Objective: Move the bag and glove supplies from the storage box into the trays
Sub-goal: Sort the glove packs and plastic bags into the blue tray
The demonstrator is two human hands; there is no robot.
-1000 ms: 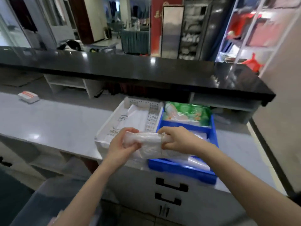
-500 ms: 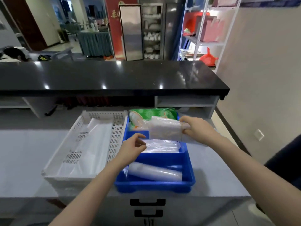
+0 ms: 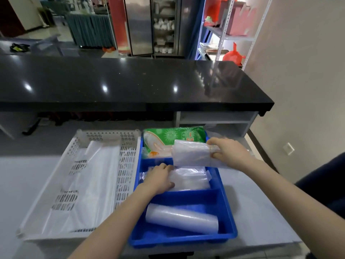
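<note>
A blue divided tray (image 3: 226,217) sits on the grey counter, right of a white perforated tray (image 3: 128,165) lined with clear plastic. My right hand (image 3: 226,151) grips a roll of clear plastic bags (image 3: 192,155), held above the tray's far compartments. Down in the middle compartment, my left hand (image 3: 158,179) rests on a flat pack of clear bags (image 3: 192,179), fingers curled at its left edge. A green glove packet (image 3: 171,136) fills the far compartment. Another clear roll (image 3: 182,219) lies in the near compartment.
A black raised counter (image 3: 130,83) runs across behind the trays, with open shelves (image 3: 214,118) beneath it. A beige wall (image 3: 298,90) stands to the right. Grey countertop (image 3: 28,174) extends to the left of the white tray.
My left hand has dropped onto the flat pack in the middle compartment. The right hand still holds the roll over the far end of the blue tray. The camera moved closer.
</note>
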